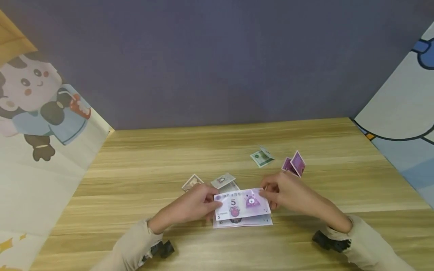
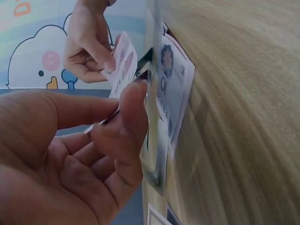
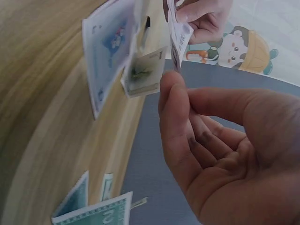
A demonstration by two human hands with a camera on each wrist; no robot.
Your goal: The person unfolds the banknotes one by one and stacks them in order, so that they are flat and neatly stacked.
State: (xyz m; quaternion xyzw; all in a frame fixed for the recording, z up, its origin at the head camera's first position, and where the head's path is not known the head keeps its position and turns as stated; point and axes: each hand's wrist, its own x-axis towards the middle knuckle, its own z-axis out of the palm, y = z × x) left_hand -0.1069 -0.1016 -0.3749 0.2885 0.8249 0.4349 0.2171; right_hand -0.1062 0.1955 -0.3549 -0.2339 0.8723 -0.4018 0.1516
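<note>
A pale purple play banknote [image 1: 242, 205] marked 5 is held flat above the table, facing up. My left hand [image 1: 194, 205] pinches its left end between thumb and fingers. At the opposite end, my right hand [image 1: 288, 188] grips the note in the same way. Just beneath lies a pale play banknote [image 1: 261, 221], partly covered by the held one; a dark portrait shows on it in the left wrist view. Right behind the held note stands a folded grey banknote [image 1: 223, 180]. A brown banknote [image 1: 193, 181] sits behind my left hand, partly hidden by it.
Farther back on the wooden table [image 1: 152, 150] are a folded green banknote [image 1: 262, 159] and, behind my right hand, a folded magenta banknote [image 1: 298, 163]. A dark panel [image 1: 230, 64] closes off the back. Cartoon-printed walls [image 1: 44, 101] flank both sides.
</note>
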